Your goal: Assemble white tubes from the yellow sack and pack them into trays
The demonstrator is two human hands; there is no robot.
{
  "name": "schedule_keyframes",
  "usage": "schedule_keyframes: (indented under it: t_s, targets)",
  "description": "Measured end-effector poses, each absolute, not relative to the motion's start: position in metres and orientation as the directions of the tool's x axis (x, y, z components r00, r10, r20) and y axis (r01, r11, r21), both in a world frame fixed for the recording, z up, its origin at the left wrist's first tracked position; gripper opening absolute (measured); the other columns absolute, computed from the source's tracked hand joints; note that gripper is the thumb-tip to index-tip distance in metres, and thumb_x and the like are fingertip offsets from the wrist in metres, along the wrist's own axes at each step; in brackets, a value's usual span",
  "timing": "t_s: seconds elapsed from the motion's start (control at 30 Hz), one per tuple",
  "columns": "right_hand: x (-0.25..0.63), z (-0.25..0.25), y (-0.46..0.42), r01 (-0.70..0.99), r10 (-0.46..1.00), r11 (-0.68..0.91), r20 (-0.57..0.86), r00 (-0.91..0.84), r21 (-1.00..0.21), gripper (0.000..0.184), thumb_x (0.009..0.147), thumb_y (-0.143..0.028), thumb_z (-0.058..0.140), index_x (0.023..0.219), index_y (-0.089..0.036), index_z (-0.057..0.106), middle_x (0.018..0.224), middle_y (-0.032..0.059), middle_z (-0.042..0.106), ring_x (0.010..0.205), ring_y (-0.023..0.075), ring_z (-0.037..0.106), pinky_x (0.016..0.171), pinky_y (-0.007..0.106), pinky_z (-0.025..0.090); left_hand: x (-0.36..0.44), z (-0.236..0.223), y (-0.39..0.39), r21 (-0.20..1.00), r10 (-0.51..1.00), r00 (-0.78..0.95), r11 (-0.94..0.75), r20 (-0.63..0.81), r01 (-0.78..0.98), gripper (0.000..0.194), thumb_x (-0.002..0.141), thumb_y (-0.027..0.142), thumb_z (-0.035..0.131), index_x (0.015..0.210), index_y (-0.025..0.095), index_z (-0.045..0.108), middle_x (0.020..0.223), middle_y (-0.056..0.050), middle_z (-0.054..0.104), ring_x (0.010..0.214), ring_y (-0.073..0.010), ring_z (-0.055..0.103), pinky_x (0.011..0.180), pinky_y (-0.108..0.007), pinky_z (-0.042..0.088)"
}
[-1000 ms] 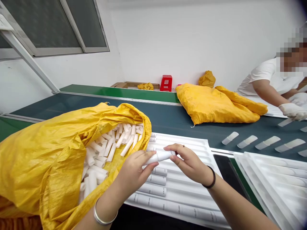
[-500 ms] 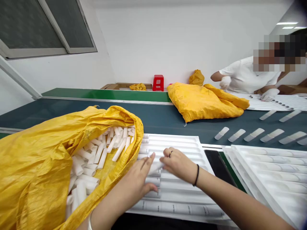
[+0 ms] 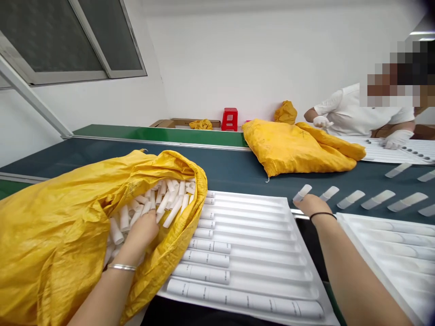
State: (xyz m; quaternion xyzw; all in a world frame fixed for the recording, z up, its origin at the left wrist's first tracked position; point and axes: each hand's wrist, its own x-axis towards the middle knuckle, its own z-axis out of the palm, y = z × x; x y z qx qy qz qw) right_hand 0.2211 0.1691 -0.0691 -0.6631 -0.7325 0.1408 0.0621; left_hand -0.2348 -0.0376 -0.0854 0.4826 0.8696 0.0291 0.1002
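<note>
My left hand [image 3: 144, 228] reaches into the mouth of a yellow woven sack [image 3: 61, 217]. Its fingers are curled at a short white tube [image 3: 146, 207] among the many loose white tubes inside; the fingertips are partly hidden. On the dark conveyor belt, my right hand [image 3: 311, 206] closes round the lower part of a translucent tube [image 3: 302, 192], first in a row of similar upright ones. Between the hands lies a white grooved tray [image 3: 265, 235]. Printed tubes lie at the left ends of several grooves, and a row of printed tubes [image 3: 244, 299] fills the nearest groove.
A second tray [image 3: 390, 244] filled with tubes lies on the right. Across the belt [image 3: 224, 165] rests another yellow sack [image 3: 299, 149]. Beyond it a co-worker in white gloves [image 3: 397, 139] handles small dark pieces on a tray. A red stool [image 3: 230, 119] stands by the wall.
Both hands have left the tray, where they held a tube together. The left has gone into the sack, the right out to the belt. Another printed tube now lies in a groove.
</note>
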Motion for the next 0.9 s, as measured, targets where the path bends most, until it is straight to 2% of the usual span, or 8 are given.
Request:
schedule_keyframes:
  t_s: [0.1, 0.17, 0.3, 0.37, 0.5, 0.63, 0.77, 0.9]
  targets:
    - [0.169, -0.068, 0.123, 0.898, 0.908, 0.286, -0.205, -0.365, -0.334, 0.033, 0.093, -0.028, 0.048, 0.066, -0.015, 0.062, 0.068, 0.0066, 0.064, 0.065, 0.0168, 0.061, 0.065, 0.031, 0.047, -0.220, -0.076, -0.041, 0.260, 0.882, -0.458, 0.469, -0.107, 0.844, 0.030, 0.076, 0.015, 0.046, 0.103, 0.012, 0.060, 0.098, -0.018, 0.068, 0.092, -0.0336, 0.064, 0.081, -0.044, 0.048]
    - [0.131, -0.076, 0.084, 0.781, 0.790, 0.457, -0.209, -0.576, -0.425, 0.035, 0.094, -0.027, 0.043, 0.070, -0.018, 0.065, 0.075, 0.0053, 0.067, 0.071, 0.0161, 0.063, 0.069, 0.027, 0.047, -0.205, -0.068, -0.045, 0.352, 0.927, -0.372, 0.366, -0.053, 0.861, 0.027, 0.081, 0.020, 0.046, 0.107, 0.017, 0.056, 0.110, -0.011, 0.065, 0.103, -0.0258, 0.061, 0.090, -0.037, 0.047]
    - [0.080, -0.096, 0.029, 0.608, 0.614, 0.617, -0.177, -0.769, -0.500, 0.006, 0.078, -0.021, 0.065, 0.077, -0.016, 0.069, 0.093, 0.0078, 0.068, 0.092, 0.0209, 0.062, 0.084, 0.027, 0.046, -0.167, -0.054, -0.056, 0.672, 0.963, -0.113, -0.084, 0.243, 0.735, 0.018, 0.090, 0.026, 0.044, 0.107, 0.021, 0.050, 0.113, -0.008, 0.060, 0.111, -0.0191, 0.056, 0.098, -0.033, 0.044]
    - [0.072, -0.097, 0.022, 0.597, 0.611, 0.631, -0.156, -0.776, -0.495, 0.005, 0.071, -0.017, 0.068, 0.075, -0.013, 0.067, 0.095, 0.0119, 0.066, 0.093, 0.0254, 0.060, 0.085, 0.033, 0.046, -0.152, -0.048, -0.062, 0.741, 0.928, -0.062, -0.252, 0.368, 0.622, 0.015, 0.092, 0.025, 0.046, 0.106, 0.021, 0.049, 0.111, -0.009, 0.059, 0.111, -0.0199, 0.055, 0.098, -0.035, 0.044]
    - [0.079, -0.077, 0.027, 0.562, 0.692, 0.577, -0.011, -0.722, -0.593, 0.017, 0.079, -0.015, 0.056, 0.095, -0.014, 0.060, 0.091, 0.0091, 0.063, 0.083, 0.0214, 0.059, 0.077, 0.035, 0.049, -0.135, -0.037, -0.066, 0.706, 0.941, -0.033, -0.230, 0.337, 0.670, 0.020, 0.092, 0.024, 0.049, 0.112, 0.022, 0.048, 0.109, -0.007, 0.060, 0.104, -0.0191, 0.058, 0.092, -0.036, 0.047]
    - [0.093, -0.048, 0.033, 0.133, 0.692, 0.493, 0.295, -0.659, -0.860, 0.022, 0.091, -0.023, 0.049, 0.112, -0.021, 0.053, 0.091, 0.0038, 0.062, 0.074, 0.0142, 0.058, 0.068, 0.027, 0.051, -0.126, -0.030, -0.065, 0.607, 0.939, 0.047, -0.257, 0.340, 0.752, 0.024, 0.092, 0.021, 0.048, 0.116, 0.024, 0.048, 0.106, -0.004, 0.062, 0.098, -0.0179, 0.059, 0.086, -0.033, 0.050]
    - [0.105, -0.030, 0.037, 0.082, 0.539, 0.733, 0.504, -0.675, -0.675, 0.032, 0.091, -0.016, 0.050, 0.122, -0.025, 0.054, 0.104, 0.0057, 0.061, 0.094, 0.0168, 0.057, 0.085, 0.033, 0.049, -0.118, -0.025, -0.066, 0.493, 0.915, 0.127, -0.319, 0.383, 0.810, 0.026, 0.092, 0.020, 0.048, 0.117, 0.024, 0.052, 0.106, -0.005, 0.063, 0.098, -0.0186, 0.060, 0.085, -0.033, 0.051]
    - [0.109, -0.024, 0.037, 0.048, 0.396, 0.830, 0.527, -0.752, -0.555, 0.037, 0.090, -0.011, 0.050, 0.126, -0.023, 0.051, 0.108, 0.0078, 0.061, 0.100, 0.0181, 0.055, 0.088, 0.035, 0.048, -0.111, -0.020, -0.067, 0.438, 0.902, 0.194, -0.363, 0.385, 0.822, 0.029, 0.092, 0.025, 0.050, 0.122, 0.021, 0.051, 0.109, -0.008, 0.065, 0.100, -0.0197, 0.061, 0.087, -0.033, 0.051]
